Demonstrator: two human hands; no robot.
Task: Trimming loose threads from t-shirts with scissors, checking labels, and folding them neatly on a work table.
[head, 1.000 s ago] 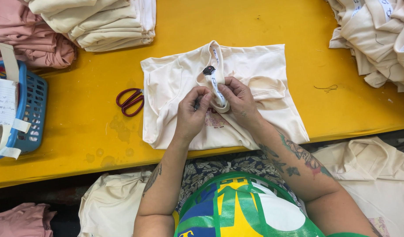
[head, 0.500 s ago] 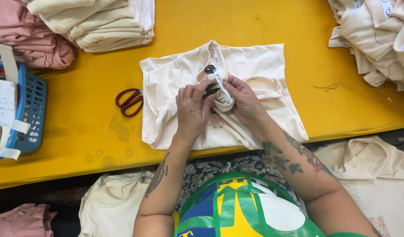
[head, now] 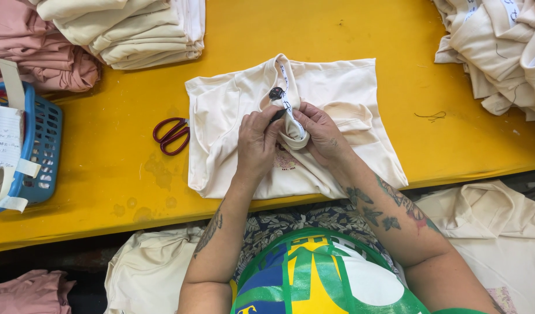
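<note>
Hands met over the middle of a cream shirt point(head: 343, 110) that lay folded on the yellow table point(head: 250, 35), near its front edge. The left hand point(head: 257, 142) had its fingers pinched together on a small dark tool point(head: 276, 94) at the shirt's neckline, its tip against the cloth. The right hand point(head: 321, 132) was clamped on a bunched fold of the collar, where a white strip with printed marks ran down. Red-handled scissors point(head: 171, 135) lay on the table just left of the shirt, apart from it. A blue basket point(head: 43, 145) holding paper slips and tape stood at the far left edge. Stacks of folded cream garments point(head: 139, 32) and pink garments point(head: 35, 58) sat at the top left, well apart from the hands, and a looser heap of cream shirts point(head: 500, 52) filled the top right corner
</note>
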